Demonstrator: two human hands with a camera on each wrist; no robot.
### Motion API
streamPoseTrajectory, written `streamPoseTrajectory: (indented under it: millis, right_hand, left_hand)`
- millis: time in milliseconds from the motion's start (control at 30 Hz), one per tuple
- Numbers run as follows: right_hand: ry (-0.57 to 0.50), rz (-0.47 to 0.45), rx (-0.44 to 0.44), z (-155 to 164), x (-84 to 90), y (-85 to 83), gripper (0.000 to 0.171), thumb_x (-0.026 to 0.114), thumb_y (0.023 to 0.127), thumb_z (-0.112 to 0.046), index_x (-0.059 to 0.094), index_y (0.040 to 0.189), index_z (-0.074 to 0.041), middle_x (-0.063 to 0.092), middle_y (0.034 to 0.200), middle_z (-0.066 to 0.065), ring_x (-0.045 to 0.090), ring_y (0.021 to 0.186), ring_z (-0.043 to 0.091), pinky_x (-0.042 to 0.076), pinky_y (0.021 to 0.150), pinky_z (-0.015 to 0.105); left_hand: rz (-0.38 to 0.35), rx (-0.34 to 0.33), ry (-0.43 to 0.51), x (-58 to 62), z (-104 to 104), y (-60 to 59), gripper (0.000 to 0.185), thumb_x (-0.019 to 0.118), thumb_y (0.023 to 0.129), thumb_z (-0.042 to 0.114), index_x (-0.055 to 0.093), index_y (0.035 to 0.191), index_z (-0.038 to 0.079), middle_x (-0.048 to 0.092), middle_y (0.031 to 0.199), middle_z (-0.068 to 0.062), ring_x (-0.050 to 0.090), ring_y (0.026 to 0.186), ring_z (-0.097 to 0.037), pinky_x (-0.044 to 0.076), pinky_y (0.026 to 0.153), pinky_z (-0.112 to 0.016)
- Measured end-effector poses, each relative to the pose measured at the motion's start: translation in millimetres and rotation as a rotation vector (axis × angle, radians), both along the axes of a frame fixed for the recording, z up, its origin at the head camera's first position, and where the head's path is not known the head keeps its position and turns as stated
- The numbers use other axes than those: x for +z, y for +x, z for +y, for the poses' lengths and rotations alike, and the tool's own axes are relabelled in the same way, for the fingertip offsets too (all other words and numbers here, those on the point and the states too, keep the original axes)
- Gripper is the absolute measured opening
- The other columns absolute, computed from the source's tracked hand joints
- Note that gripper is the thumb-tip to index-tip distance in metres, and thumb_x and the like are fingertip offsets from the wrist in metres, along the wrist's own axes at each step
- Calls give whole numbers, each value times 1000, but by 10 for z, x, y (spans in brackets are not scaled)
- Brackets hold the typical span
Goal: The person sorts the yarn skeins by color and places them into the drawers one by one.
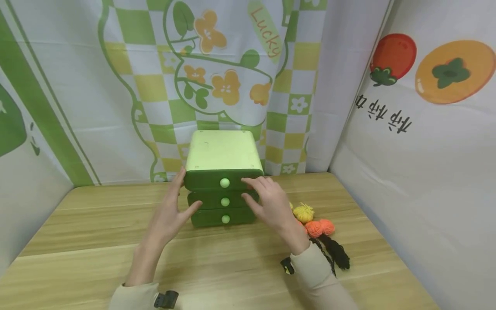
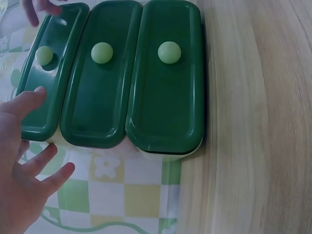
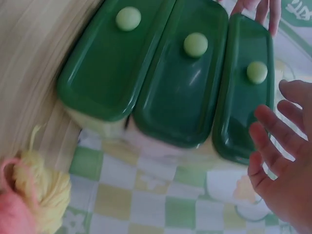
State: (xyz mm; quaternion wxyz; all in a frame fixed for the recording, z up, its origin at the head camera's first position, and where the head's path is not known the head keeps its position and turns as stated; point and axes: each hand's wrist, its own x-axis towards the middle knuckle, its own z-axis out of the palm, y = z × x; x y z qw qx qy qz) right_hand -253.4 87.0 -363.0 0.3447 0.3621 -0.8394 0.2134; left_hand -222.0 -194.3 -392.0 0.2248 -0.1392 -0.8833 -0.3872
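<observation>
A small three-drawer box (image 1: 222,150) with a pale green top and dark green drawer fronts stands on the table, its round light-green knobs (image 1: 224,183) facing me. At its left side my left hand (image 1: 168,215) is spread, fingers along the side of the top drawer and thumb in front. My right hand (image 1: 273,204) is held before the right part of the upper drawers, fingers loosely bent and nothing in them. In the right wrist view, that hand's fingers (image 3: 273,141) are apart beside the top drawer front (image 3: 246,92). All three drawers look closed.
Right of the box lie a yellow yarn ball (image 1: 304,213), orange yarn balls (image 1: 319,227) and a black yarn bundle (image 1: 336,253). A small black item (image 1: 287,265) lies near my right cuff. Printed cloth (image 1: 228,64) hangs behind the wooden table (image 1: 232,267).
</observation>
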Motion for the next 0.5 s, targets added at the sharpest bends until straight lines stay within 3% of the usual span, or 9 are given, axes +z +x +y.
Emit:
streamPoseTrajectory:
  millis: [100, 300, 500]
  right_hand:
    - [28, -33, 28, -116, 24, 9, 37, 72, 93, -23, 65, 127, -12, 69, 96, 1, 62, 83, 15, 52, 68, 27]
    - [50, -115, 31, -268, 32, 0, 41, 69, 95, -26, 60, 134, -15, 69, 99, -1, 68, 86, 15, 55, 64, 24]
    - [58, -193, 12, -331, 16, -13, 43, 67, 97, -28, 57, 137, -18, 70, 102, -4, 67, 76, 10, 49, 55, 17]
  left_hand:
    - [-12, -24, 36, 8, 9, 6, 98, 73, 91, 22, 6, 162, 24, 13, 167, -9, 35, 143, -41, 38, 113, -60]
    - [60, -41, 58, 12, 38, 20, 97, 76, 87, 11, 13, 161, 16, 19, 165, -13, 41, 138, -40, 46, 108, -55]
    - [115, -64, 72, 7, 66, 4, 96, 77, 85, 5, 18, 160, 13, 25, 162, -14, 45, 134, -36, 51, 103, -50]
